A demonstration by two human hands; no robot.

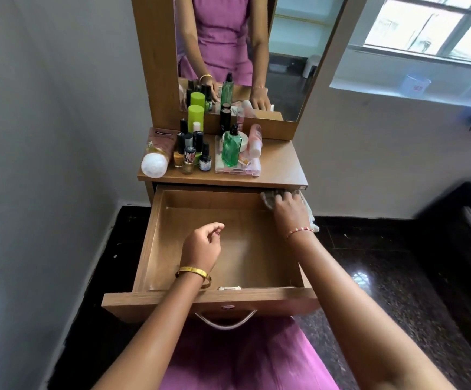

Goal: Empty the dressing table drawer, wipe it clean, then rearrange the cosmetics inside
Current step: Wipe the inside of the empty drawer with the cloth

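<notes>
the drawer (212,249) stands pulled out with nothing inside. the right hand (289,211) grips a pale cloth (269,199) at the drawer's far right corner, fingers (282,196) curled over it, the rest of the cloth hanging past the right wall. the left hand (200,243) hovers over the drawer floor, fingers loosely curled, holding nothing. the cosmetics sit on the desk (282,170): nail polish bottles (192,156), a green glass bottle (231,149), a pink tube (155,156). their labels are too small to read.

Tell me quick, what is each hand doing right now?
Left hand: loosely curled over the drawer, holding nothing.
Right hand: gripping a cloth at the drawer's back right corner.
</notes>
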